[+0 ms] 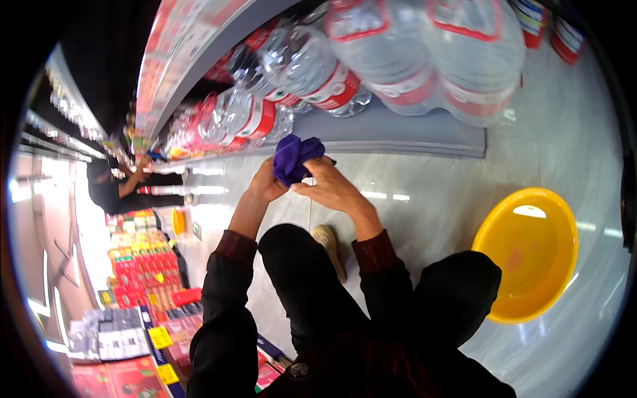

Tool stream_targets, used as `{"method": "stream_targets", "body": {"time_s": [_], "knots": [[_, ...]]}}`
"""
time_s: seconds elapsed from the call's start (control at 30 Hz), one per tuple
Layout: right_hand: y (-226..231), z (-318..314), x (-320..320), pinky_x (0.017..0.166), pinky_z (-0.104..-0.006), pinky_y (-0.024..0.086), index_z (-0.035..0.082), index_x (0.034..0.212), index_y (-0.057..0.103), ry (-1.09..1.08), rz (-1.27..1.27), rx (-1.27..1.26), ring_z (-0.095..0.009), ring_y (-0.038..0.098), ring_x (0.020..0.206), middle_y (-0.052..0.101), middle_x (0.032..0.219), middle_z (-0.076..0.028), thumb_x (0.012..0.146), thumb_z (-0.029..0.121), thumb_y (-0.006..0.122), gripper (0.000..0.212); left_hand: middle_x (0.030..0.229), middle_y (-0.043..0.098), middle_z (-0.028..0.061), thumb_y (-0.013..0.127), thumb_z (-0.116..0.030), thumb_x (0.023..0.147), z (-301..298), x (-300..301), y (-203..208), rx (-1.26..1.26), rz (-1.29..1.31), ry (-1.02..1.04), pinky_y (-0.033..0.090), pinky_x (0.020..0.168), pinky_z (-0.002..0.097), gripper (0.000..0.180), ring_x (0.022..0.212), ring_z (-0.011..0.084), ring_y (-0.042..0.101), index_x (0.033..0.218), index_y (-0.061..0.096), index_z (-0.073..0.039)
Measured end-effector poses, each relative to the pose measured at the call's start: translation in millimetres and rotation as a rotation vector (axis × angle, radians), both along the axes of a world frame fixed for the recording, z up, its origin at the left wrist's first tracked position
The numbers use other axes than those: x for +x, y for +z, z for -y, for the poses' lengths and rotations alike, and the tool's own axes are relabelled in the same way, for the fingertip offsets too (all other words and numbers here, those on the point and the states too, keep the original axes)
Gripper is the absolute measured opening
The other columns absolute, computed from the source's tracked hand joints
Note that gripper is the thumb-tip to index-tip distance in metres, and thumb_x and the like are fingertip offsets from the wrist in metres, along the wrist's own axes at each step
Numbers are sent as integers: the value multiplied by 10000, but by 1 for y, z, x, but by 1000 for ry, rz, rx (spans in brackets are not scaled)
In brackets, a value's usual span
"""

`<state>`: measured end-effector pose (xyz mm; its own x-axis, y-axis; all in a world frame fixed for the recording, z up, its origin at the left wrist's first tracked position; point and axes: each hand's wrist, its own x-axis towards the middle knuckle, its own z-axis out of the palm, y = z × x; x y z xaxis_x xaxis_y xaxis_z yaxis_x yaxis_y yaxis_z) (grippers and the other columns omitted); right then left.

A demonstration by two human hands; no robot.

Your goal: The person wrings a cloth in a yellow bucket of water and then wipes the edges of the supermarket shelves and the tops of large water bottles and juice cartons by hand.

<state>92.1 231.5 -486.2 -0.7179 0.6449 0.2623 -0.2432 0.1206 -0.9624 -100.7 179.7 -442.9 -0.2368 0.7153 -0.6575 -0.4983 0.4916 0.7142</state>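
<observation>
A bunched purple cloth [292,159] is gripped between my two hands, out in front of my knees near the shelf's lower edge. My left hand [267,180] closes on its left side. From the right, my right hand [332,187] pinches it, with the thumb below and the fingers over the top. Some fingertips are hidden behind the folds. Just beyond the cloth, large clear water bottles [255,119] with red and white labels stand on the low grey shelf [398,136].
A yellow basin [564,259] holding some water sits on the tiled floor [424,192] to my right. Bigger handled bottles [474,60] fill the shelf's right end. Stacked red boxed goods [142,272] stand at left. Another person [109,186] in dark clothes is farther down the aisle.
</observation>
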Motion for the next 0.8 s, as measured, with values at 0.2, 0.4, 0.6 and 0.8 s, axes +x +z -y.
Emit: {"method": "stream_targets", "body": {"time_s": [0.2,0.4,0.6,0.8], "knots": [[-49,-11,-14,912,-342,449,41,1201,562,-319,217,62,-292,560,1104,590,1186,-166,821,106,635,392,1100,620,135,435,-223,972,66,-81,-69,317,412,507,566,786,374,296,916,250,644,1159,548,-23],[-61,-36,-63,951,-401,410,31,1207,547,-470,636,467,-321,492,1145,539,1243,-133,794,99,657,432,1117,623,94,448,-300,968,64,-153,-153,540,405,838,516,845,405,306,978,251,621,1141,546,-67],[-93,-58,-105,841,-366,436,79,1198,567,-319,818,877,-263,484,1082,523,1189,-61,782,186,705,451,1081,601,92,528,-340,949,13,-139,-204,525,92,828,514,815,323,428,943,194,610,1226,469,-19],[-113,-49,-114,656,-338,468,181,995,692,-406,852,964,-173,566,807,576,875,32,764,251,714,243,1130,551,104,589,-312,921,-7,-93,-211,332,-35,961,465,878,309,480,1023,173,549,1260,455,0]]}}
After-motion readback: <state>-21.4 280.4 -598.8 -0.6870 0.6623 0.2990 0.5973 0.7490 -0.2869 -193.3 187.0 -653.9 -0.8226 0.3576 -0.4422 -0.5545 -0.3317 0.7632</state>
